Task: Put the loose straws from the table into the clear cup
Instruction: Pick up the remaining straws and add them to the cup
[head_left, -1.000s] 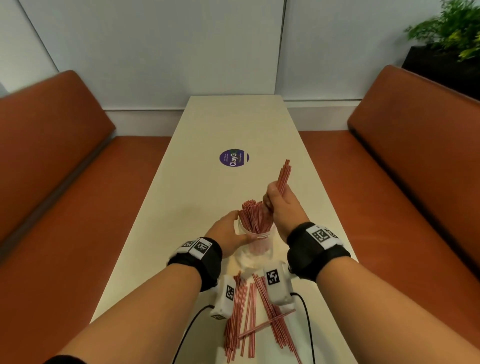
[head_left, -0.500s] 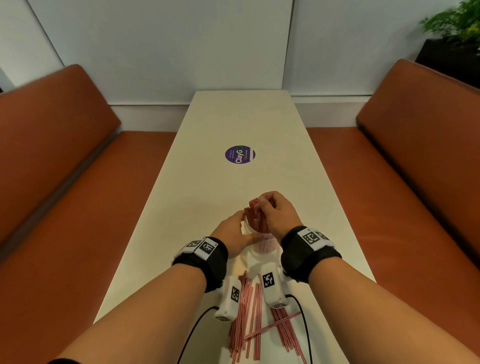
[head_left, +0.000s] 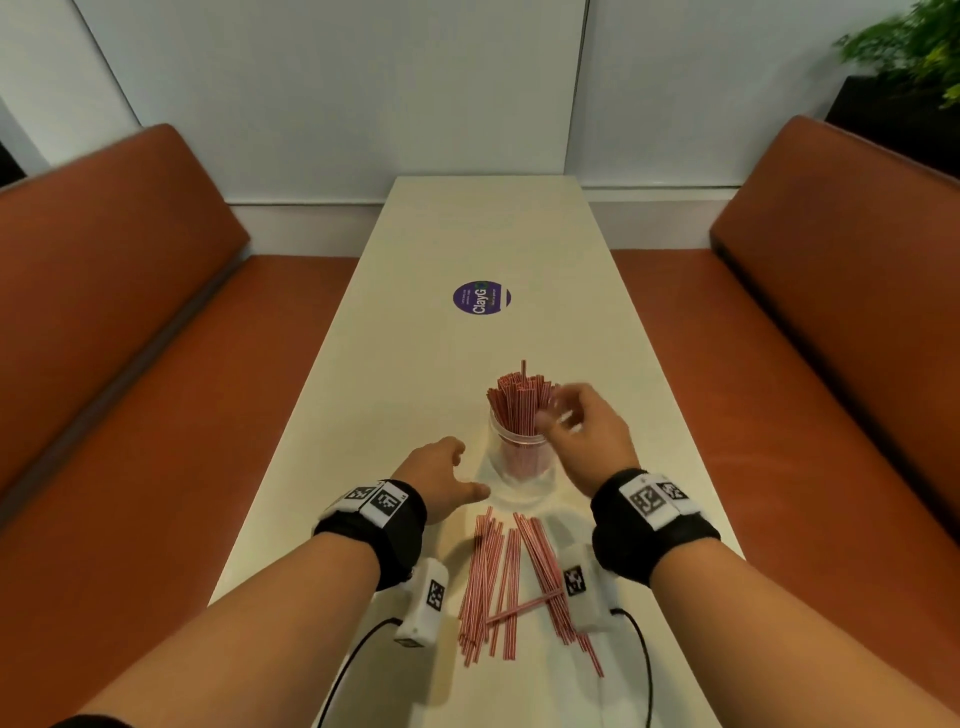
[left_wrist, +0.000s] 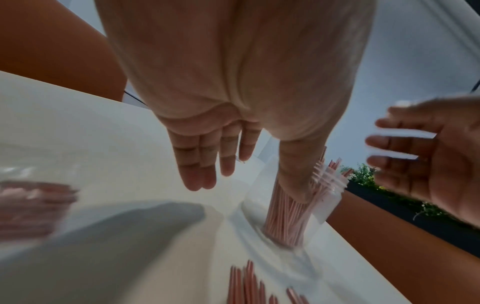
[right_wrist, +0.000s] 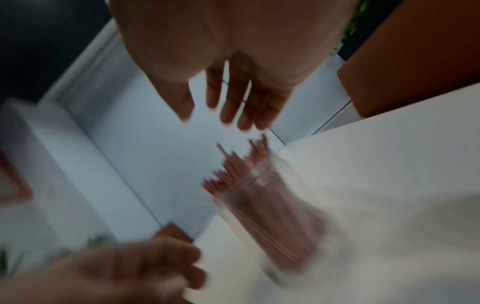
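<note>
Nearest me, close to the near edge of the table (head_left: 332, 364), I see the loose straws (head_left: 511, 577) lying flat in a rough fan, mostly lengthwise, with one lying crosswise over the others. They sit between my two forearms, I judge so that either hand can drop back and gather them without reaching far.

Just beyond them is my left hand (head_left: 434, 480), fingers straight and slack, holding nothing. It sits just left of the cup (head_left: 519, 457); from the left wrist view the thumb looks to be at the cup's wall, though I cannot tell whether it actually touches. I read that as a hand kept close to steady the cup, since a light clear cup stuffed with tall straws would tip easily.

My right hand (head_left: 587, 441) is on the cup's right side, at rim height, fingers spread and empty; it is blurred in all views, so I won't say more about the finger positions.

The cup stands upright along the table's midline, with a bundle of straws (head_left: 519, 402) standing in it, fanned above the rim. One straw stands taller than the rest.

Farther along the midline is a round purple sticker (head_left: 481, 298).

With a good pile still on the table, I'd judge the job partly done; gathering another bunch comes next.
</note>
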